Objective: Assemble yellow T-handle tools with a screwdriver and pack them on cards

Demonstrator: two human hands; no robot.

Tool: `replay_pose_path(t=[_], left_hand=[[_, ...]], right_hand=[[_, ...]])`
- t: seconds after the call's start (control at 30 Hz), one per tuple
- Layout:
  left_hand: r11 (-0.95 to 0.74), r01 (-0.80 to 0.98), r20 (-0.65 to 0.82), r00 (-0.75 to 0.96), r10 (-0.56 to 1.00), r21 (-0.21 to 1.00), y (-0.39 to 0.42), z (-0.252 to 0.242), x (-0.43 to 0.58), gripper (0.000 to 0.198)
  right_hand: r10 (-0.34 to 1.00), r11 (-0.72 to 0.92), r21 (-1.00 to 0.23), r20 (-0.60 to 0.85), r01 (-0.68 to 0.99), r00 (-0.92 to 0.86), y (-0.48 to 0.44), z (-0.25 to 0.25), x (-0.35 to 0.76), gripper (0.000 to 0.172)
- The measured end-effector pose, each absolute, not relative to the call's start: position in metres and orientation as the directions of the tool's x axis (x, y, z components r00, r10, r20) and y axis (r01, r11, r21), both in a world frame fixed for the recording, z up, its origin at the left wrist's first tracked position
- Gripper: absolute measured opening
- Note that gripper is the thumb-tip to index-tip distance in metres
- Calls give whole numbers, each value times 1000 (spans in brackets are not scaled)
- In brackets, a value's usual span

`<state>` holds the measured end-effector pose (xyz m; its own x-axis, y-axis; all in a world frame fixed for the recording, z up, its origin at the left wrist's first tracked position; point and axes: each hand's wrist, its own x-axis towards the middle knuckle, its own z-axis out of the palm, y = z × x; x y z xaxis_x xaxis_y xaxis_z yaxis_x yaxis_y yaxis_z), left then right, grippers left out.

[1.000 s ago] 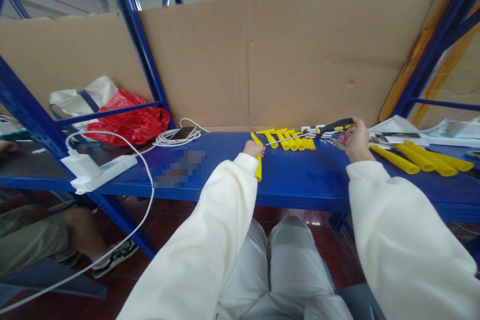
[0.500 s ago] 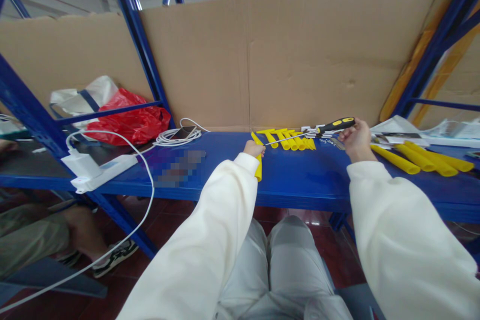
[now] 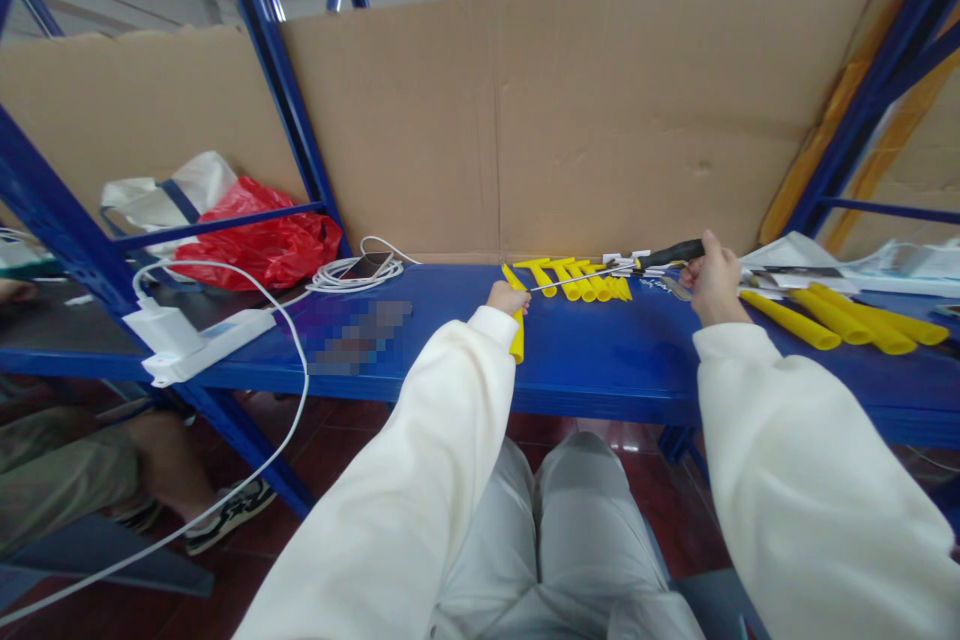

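cone [image 3: 517, 344] sits in the left hand [image 3: 508, 298], the fist closed around its middle, narrow end poking out beyond the fingers and wide end toward the front edge of the table [image 3: 600, 370]. the right hand [image 3: 716, 280] has its fingers round the back end of a screwdriver [image 3: 660, 256], whose shaft runs across to the left fist; whether the tip touches the cone there, i cannot tell.

half a second ago yellow patches showed on the handle; now it shows mostly black, while the cone has hardly moved. i take that as the tool being twisted about its length, with the cone held steady.

the wide end lies just inside the front edge. in view the shaft crosses a row of cones [image 3: 585, 286], so little room is left below it. more cones [image 3: 829, 312] lie right of the right hand, and metal bits [image 3: 679, 288] near its fingers. cardboard [image 3: 600, 120] walls off the back. the freest room seems to be the blue strip between the sleeves [image 3: 442, 430].
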<state>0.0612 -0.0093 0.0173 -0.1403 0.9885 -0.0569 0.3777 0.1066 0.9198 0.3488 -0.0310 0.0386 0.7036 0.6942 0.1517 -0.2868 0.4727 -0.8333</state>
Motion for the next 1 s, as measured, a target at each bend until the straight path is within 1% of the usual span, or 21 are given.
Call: replay_pose_path(t=[0.1,0.2,0.37,0.43,0.53,0.6,0.7,0.83,1.0], left_hand=[[103,367,-56,-138,989,924,-10,18,62,19],[105,365,-59,-136,989,925,-11,18,62,24],[111,371,-59,-149,987,922,-9,18,62,23],[114,379,-61,-149,987,918,-8,17,62,22],[110,385,-57,-145,988,916,-6,15,61,19],[107,384,-56,-141,988,917,-5,14,61,18],[106,376,-59,-135,989,921,-4,13,61,20],[101,365,-54,-135,989,926,-3,12,62,24],[106,362,-61,-131,989,926,-1,12,61,25]], right_hand=[[693,474,-831,150,-289,705,-29,36,350,49],[695,478,-820,134,-315,707,-29,39,348,50],[728,460,-789,72,-408,682,-33,46,344,40],[727,467,-790,87,-398,681,-33,46,345,39],[726,493,-799,160,-345,668,-31,41,349,43],[729,491,-812,185,-315,659,-28,38,352,46],[718,471,-828,160,-303,678,-25,35,354,43],[715,472,-813,127,-341,688,-23,34,355,39],[757,484,-805,188,-343,626,-20,31,362,48]])
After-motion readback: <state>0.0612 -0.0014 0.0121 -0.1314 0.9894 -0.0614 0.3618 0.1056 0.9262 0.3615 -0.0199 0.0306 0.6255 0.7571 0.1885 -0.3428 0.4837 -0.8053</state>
